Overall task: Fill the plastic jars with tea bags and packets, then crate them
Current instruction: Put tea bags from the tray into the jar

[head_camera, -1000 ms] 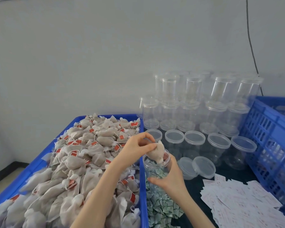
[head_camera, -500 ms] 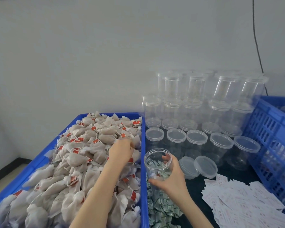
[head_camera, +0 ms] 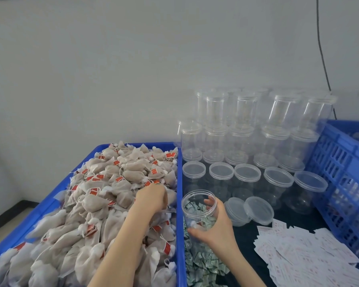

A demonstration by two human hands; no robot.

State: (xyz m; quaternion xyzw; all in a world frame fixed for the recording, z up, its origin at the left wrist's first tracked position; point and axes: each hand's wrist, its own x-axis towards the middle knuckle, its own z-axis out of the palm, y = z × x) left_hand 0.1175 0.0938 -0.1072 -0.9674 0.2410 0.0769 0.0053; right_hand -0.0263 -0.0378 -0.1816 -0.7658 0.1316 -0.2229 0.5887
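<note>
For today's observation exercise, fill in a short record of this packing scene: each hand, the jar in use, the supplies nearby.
left hand: reaching into the heap of tea bags
right hand: grips the open jar
loose lids: two, right of that jar
white packets: spread at lower right
empty jars: stacked behind, lidded
crate: blue, far right

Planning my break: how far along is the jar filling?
Early. Done: filled jars seem to show through the slotted crate. In hand: right hand holds an open jar, left hand digs in tea bags. Left: many empty jars.
</note>
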